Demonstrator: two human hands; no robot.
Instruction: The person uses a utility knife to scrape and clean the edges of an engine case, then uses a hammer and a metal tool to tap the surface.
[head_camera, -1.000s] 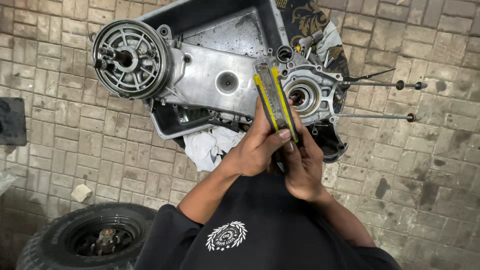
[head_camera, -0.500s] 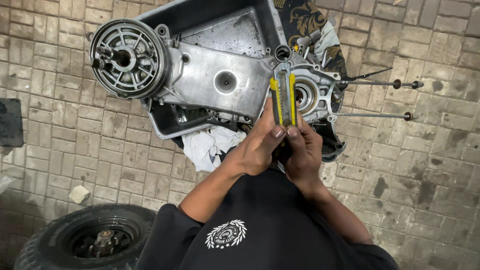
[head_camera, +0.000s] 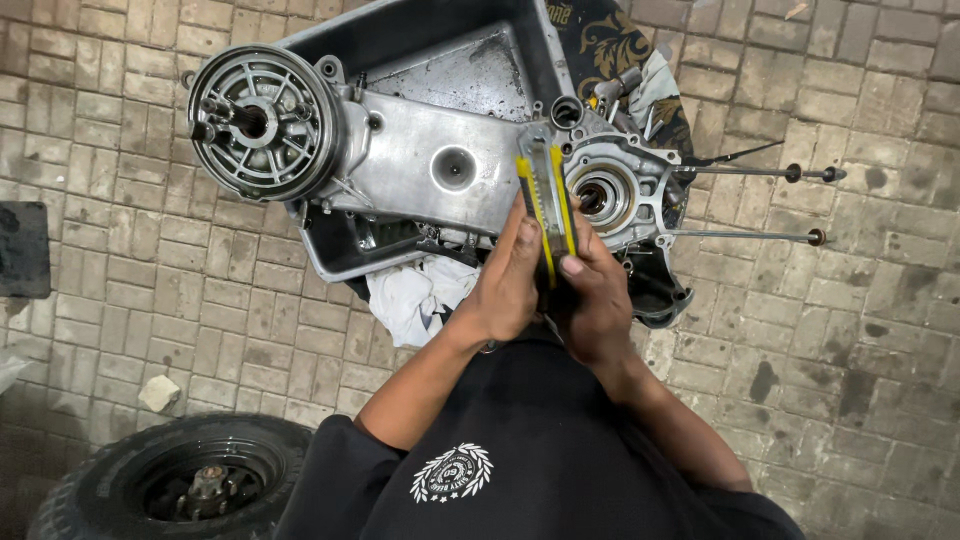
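head view: both hands, left hand (head_camera: 508, 280) and right hand (head_camera: 592, 300), grip the yellow tool (head_camera: 547, 205) over the engine casing (head_camera: 450, 170); it should stay square and steady.

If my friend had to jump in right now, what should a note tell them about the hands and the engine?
Left hand and right hand both grip the yellow tool, held upright against the engine case beside the bearing hole.
The case lies across a black tray; its round clutch end points left, two long studs stick out right.
White rag lies under the case, tyre nearby on the paving.
The case's cover is off, the tool not yet put down.
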